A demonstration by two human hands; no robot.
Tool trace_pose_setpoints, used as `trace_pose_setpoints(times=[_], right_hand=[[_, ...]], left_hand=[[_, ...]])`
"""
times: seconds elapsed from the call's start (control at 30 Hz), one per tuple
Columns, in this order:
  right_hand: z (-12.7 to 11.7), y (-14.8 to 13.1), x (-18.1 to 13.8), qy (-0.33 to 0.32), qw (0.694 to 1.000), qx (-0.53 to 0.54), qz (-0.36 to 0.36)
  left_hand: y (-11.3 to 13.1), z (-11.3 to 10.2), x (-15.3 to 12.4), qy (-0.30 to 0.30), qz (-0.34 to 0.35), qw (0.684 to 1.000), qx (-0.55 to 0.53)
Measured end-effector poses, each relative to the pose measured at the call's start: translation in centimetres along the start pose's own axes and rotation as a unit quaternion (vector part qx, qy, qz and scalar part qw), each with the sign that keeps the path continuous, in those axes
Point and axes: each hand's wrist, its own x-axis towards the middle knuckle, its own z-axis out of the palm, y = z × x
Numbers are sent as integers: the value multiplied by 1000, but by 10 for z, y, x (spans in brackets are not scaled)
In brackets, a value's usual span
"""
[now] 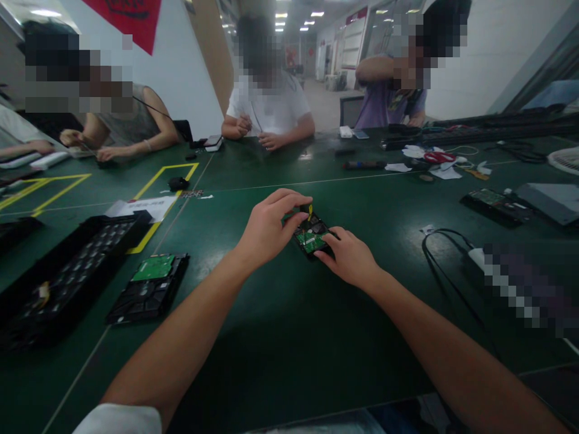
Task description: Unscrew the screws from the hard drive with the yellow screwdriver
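Observation:
A hard drive (312, 236) with a green circuit board lies in the middle of the table. My left hand (277, 218) is closed in a pinch over its far end, holding what looks like a stubby black-and-yellow screwdriver (310, 209). The tool's tip is hidden, so contact with the drive cannot be told. At the drive's near right edge, my right hand (347, 256) grips the casing between thumb and fingers. A second hard drive (154, 289), also with a green board, rests to the left of my left forearm.
Beyond it on the left stands a long black tray (76, 265). Yellow tape (165, 169) and a paper sheet (154, 208) lie behind. To the right are another drive (497, 205), a grey box (554, 202) and a black cable (427, 247). Several people sit across the table (271, 361).

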Motion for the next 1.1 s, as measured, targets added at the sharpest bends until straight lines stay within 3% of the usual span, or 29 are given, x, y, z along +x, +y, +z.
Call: trace_pose_setpoints(times=[0.4, 0.9, 1.1], right_hand=[[-2, -2, -1, 0, 1000, 2, -3], [-1, 0, -1, -4, 1000, 4, 1], [-2, -1, -2, -3, 1000, 14, 11]], left_hand=[[0, 5, -2, 31, -108, 986, -127], [-4, 5, -1, 43, -37, 997, -52], [-3, 5, 0, 52, -41, 998, -12]])
